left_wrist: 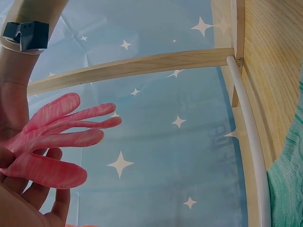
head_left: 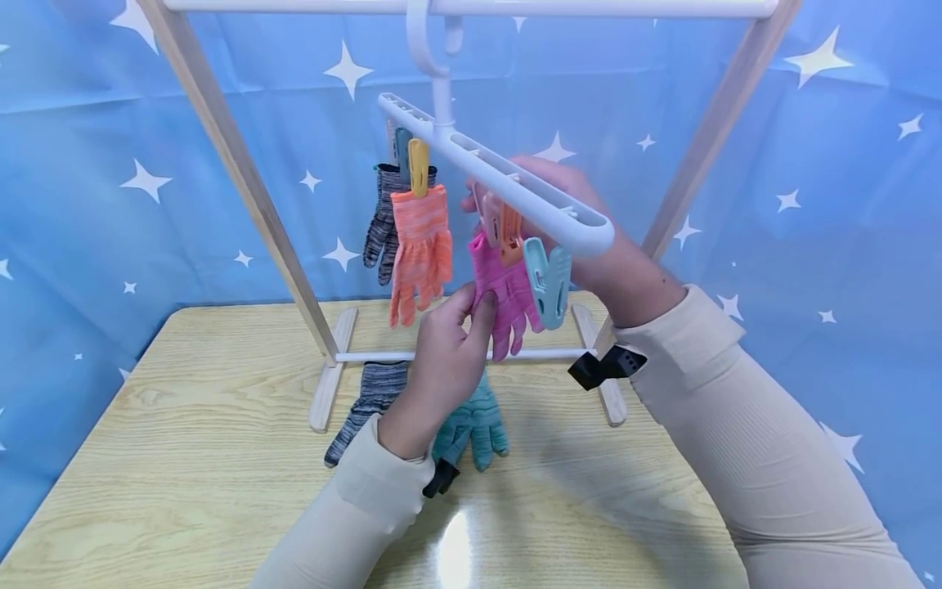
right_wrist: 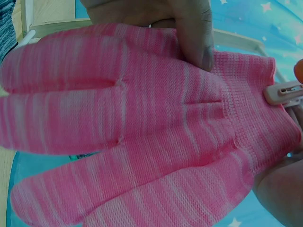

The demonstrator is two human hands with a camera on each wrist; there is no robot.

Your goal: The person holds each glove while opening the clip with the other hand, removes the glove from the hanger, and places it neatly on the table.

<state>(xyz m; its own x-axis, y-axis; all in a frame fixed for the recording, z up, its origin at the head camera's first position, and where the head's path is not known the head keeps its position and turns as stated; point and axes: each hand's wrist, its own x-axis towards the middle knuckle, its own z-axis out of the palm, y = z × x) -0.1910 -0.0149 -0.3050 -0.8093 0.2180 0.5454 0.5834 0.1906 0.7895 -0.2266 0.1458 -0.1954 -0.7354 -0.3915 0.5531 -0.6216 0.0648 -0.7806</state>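
Note:
A pink glove (head_left: 504,282) hangs fingers down under a white hanger (head_left: 508,176). My left hand (head_left: 445,352) pinches it near the palm between thumb and fingers. Behind the hanger, my right hand (head_left: 562,173) reaches in and holds a pale pink clothespin (head_left: 491,214); the hanger hides part of this hand. In the right wrist view that clothespin's tip sits over the glove's ribbed cuff (right_wrist: 253,75). Beside it on the hanger are an orange clothespin (head_left: 511,233) and a light blue clothespin (head_left: 548,282).
An orange glove (head_left: 421,245) hangs from a yellow clothespin (head_left: 419,166), in front of a dark grey glove (head_left: 381,221). A wooden rack (head_left: 243,176) with a white top bar (head_left: 589,8) carries the hanger. Another grey glove (head_left: 375,401) and a teal glove (head_left: 482,421) lie on the table (head_left: 184,458).

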